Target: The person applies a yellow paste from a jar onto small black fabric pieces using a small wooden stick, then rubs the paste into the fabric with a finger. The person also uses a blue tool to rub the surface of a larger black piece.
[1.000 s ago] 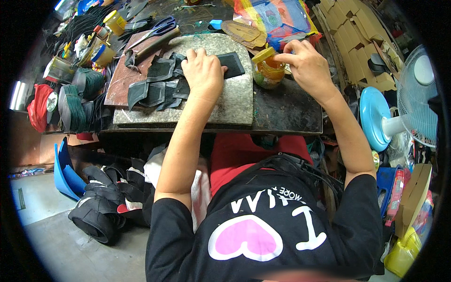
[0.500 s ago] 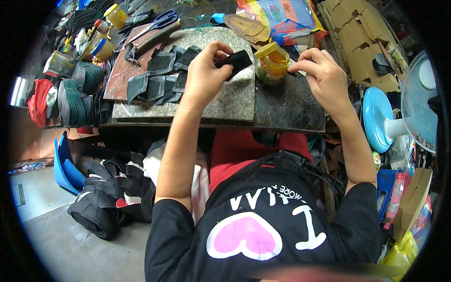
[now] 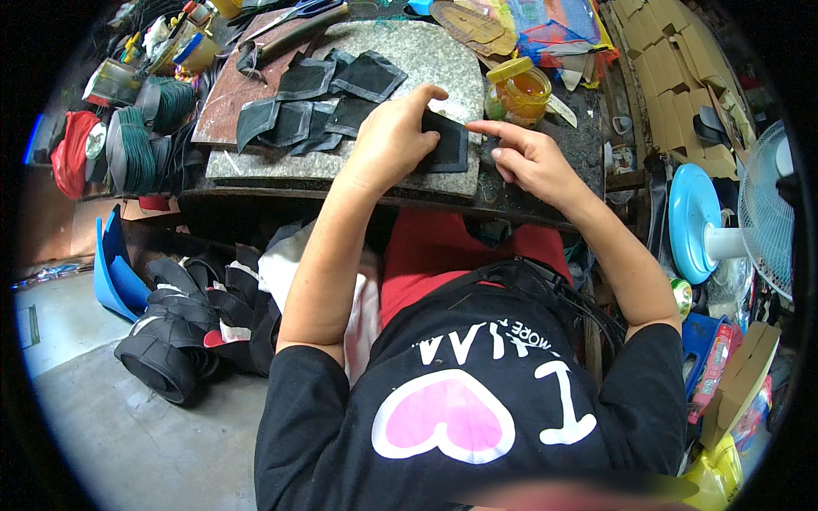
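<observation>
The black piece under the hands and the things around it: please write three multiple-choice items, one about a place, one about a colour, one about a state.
1. Where does the black piece lie?
A. on the grey stone slab
B. on the floor
C. on the fan

2. What colour is the lid of the small jar?
A. red
B. yellow
C. white

3. What does the left hand do?
A. hangs free
B. holds scissors
C. presses on the black piece

Answers: 1 A, the piece lies flat at the slab's near edge. 2 B, the lid is yellow. 3 C, its fingers lie on the piece, while the right hand points a finger at its right edge.
</observation>
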Demonstrator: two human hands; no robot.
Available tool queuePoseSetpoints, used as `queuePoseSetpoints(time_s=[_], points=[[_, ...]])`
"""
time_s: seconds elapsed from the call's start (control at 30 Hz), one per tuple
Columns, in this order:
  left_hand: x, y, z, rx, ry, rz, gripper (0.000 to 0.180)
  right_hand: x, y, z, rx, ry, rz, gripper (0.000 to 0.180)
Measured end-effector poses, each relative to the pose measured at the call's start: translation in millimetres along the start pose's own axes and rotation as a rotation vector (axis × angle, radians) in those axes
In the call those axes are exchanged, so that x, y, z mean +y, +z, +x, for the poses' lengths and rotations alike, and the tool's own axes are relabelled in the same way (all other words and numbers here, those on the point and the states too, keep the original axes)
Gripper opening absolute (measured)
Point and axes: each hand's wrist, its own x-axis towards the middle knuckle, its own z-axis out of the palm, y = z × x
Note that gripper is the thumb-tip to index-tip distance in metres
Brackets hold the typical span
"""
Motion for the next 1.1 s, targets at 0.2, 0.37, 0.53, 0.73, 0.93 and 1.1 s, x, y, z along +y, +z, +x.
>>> queuePoseSetpoints(time_s=[0.2, 0.37, 0.53, 0.73, 0.93, 1.1], points=[[-3, 2, -2, 0.028, -0.002, -0.010, 0.046, 10, 4, 11, -0.006, -0.056, -0.164, 0.041], [1, 1, -4, 0.035, 0.006, 0.058, 0.044, 6, 14, -16, 0.053, -0.283, -0.604, 0.035], [8, 0, -7, 0.081, -0.002, 0.097, 0.032, -5, 15, -27, 0.037, -0.324, -0.697, 0.032], [8, 2, -13, 0.133, -0.083, -0.015, 0.026, -13, -6, -11, 0.081, -0.024, -0.287, 0.035], [2, 3, -16, 0.102, -0.035, -0.093, 0.026, 8, 7, 15, 0.153, -0.317, -0.564, 0.041], [0, 6, -16, 0.152, 0.010, -0.082, 0.023, 10, 3, 14, 0.023, -0.135, -0.459, 0.039]])
